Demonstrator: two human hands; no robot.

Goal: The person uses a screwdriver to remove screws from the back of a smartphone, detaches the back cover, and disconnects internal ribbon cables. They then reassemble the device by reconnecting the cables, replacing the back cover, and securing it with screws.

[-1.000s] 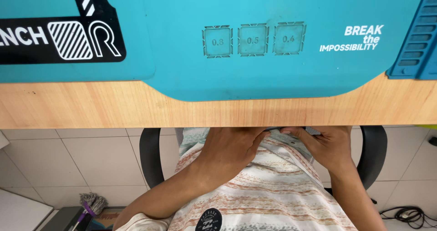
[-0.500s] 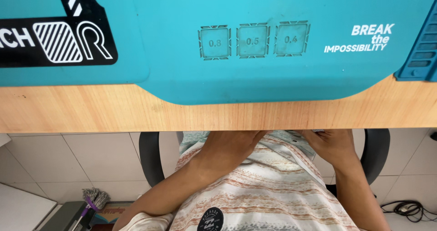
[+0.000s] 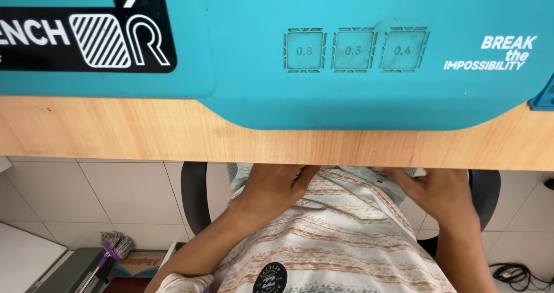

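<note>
1. While sitting low in the frame, resting the left hand (image 3: 271,190) on a striped shirt (image 3: 334,241), palm down, fingers loosely together and reaching under the desk edge; whether pinching anything, cannot tell.
2. Lying on the same shirt on the other side, well apart from the left: the right hand (image 3: 441,194), fingers stretched flat toward the middle, fingertips slipping beneath the desk rim, so grip cannot be told either.
3. Showing behind both forearms: a black chair back (image 3: 195,195), curving out at either side of the body.
4. Lying below on the pale tiled floor (image 3: 86,195): a grey mop head (image 3: 115,244) at lower left and a coil of black cable (image 3: 519,273) at lower right.
5. Running across the whole view just above the hands: the wooden desk edge (image 3: 115,128).
6. Covering the desk farther up: a teal work mat (image 3: 358,97) with three small square recesses (image 3: 353,49) in a row, overlapping a second teal mat (image 3: 86,85) bearing a black panel at upper left.
</note>
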